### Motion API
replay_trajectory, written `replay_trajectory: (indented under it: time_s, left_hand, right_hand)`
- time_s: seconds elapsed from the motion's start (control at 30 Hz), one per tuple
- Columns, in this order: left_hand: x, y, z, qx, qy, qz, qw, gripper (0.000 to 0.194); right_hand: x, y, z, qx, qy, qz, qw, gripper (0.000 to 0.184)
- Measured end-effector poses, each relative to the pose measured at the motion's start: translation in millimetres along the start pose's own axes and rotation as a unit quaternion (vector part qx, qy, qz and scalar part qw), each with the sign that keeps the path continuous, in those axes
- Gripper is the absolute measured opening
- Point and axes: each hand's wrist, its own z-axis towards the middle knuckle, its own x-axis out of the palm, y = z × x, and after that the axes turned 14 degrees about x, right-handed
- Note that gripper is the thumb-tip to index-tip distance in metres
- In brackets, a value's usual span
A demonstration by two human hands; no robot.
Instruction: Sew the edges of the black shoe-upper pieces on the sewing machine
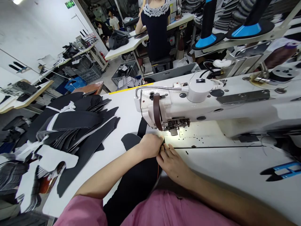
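Observation:
My left hand is closed on the edge of a black fabric piece, just in front of the sewing machine's needle area. Close against it, my right hand has its fingers bent over the right edge of the same piece, thumb near the left hand's fingers. An orange thread or line runs along that edge below the hands. The fabric hangs over the table's front towards my lap. Its exact spot under the machine foot is hidden by my hands.
Stacked dark fabric pieces, some tied with white strips, lie on the left of the white table. Blue-handled thread snips rest at the right. Thread cones stand behind the machine. A person sits at another table beyond.

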Motion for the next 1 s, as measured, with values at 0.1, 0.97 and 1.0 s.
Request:
replay_trajectory:
  time_s: [0.1, 0.97, 1.0]
  left_hand:
    - [1.5, 0.8, 0.4, -0.007, -0.002, 0.016, 1.0, 0.034]
    - [6.3, 4.0, 5.6, -0.02, 0.013, -0.007, 1.0, 0.039]
    - [5.9, 3.6, 5.3, -0.022, 0.02, -0.007, 1.0, 0.042]
  right_hand:
    - [-1.2, 5.1, -4.0, -0.003, -0.002, 0.008, 1.0, 0.029]
    - [9.7, 4.3, 6.8, 0.008, 0.01, -0.027, 1.0, 0.031]
    - [7.7, 5.5, 4.7, 0.002, 0.016, -0.016, 1.0, 0.028]
